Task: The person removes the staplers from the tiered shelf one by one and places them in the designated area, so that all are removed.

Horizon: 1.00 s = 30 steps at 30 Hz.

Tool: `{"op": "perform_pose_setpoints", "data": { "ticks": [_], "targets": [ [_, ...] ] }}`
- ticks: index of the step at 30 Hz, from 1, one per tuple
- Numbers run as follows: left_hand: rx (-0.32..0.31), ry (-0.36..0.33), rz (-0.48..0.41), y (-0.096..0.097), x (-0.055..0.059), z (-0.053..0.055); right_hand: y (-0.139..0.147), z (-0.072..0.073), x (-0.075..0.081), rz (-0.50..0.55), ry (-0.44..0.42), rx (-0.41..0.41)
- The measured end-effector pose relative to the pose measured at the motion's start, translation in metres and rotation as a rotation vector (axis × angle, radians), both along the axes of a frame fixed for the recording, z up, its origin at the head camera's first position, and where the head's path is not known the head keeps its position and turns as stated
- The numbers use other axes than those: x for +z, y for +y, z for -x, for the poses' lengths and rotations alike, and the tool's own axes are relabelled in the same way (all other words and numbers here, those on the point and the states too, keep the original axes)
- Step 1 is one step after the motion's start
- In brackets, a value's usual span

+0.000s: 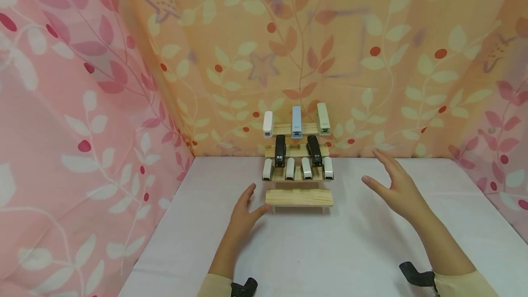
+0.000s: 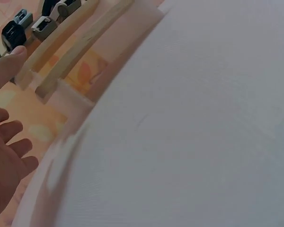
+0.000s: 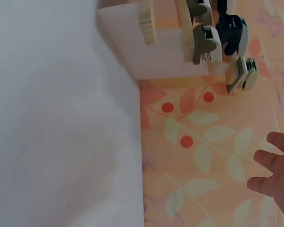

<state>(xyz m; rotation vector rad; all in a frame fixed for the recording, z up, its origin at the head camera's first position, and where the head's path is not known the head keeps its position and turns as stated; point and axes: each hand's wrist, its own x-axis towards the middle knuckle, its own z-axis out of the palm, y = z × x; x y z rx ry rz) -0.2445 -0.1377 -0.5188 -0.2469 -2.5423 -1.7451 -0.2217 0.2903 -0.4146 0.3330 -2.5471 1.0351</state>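
A tiered wooden rack (image 1: pixel 299 198) stands on the table, its lowest shelf bare. On the shelf above sit several small white staplers (image 1: pixel 306 168). Two black staplers (image 1: pixel 280 150) lie on the tier behind them. The top tier bears a white stapler (image 1: pixel 268 124), a blue stapler (image 1: pixel 296 122) and a pale green stapler (image 1: pixel 323 118). My left hand (image 1: pixel 242 214) is beside the rack's lower left corner, thumb tip overlapping the bottom shelf's end in the head view. Out to the right of the rack, my right hand (image 1: pixel 398 191) hovers with fingers spread. Neither hand holds anything.
A white cloth covers the table (image 1: pixel 297 251). An orange leaf-patterned curtain (image 1: pixel 255 22) hangs right behind the rack, and a pink curtain (image 1: pixel 95 118) runs along the left side. Black straps with camera mounts (image 1: pixel 416 275) are on both wrists.
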Motion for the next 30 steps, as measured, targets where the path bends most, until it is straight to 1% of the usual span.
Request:
{"op": "perform_pose_setpoints", "data": {
  "ticks": [4,8,11,14,19,22,26,30],
  "targets": [
    [-0.028,0.018,-0.073,0.003,-0.005,0.001,-0.008,0.007,0.009,0.004,-0.021,-0.008],
    [-0.053,0.022,-0.128,0.010,-0.008,0.000,-0.014,0.014,0.017,0.025,-0.037,-0.010],
    [-0.047,0.026,-0.147,0.014,-0.010,-0.001,-0.019,0.021,0.023,0.038,-0.046,-0.004],
    [-0.026,0.026,-0.166,0.016,-0.014,0.000,-0.024,0.028,0.027,0.043,-0.050,0.000],
    [-0.016,0.010,-0.153,0.020,-0.017,0.003,-0.034,0.040,0.035,0.050,-0.055,-0.010],
    [-0.012,0.007,-0.138,0.021,-0.015,0.005,-0.041,0.050,0.040,0.071,-0.071,-0.012],
    [-0.002,-0.003,-0.139,0.024,-0.014,0.007,-0.050,0.061,0.048,0.099,-0.103,-0.011],
    [0.017,-0.013,-0.146,0.029,-0.013,0.009,-0.054,0.073,0.057,0.089,-0.092,0.014]
  ]
}}
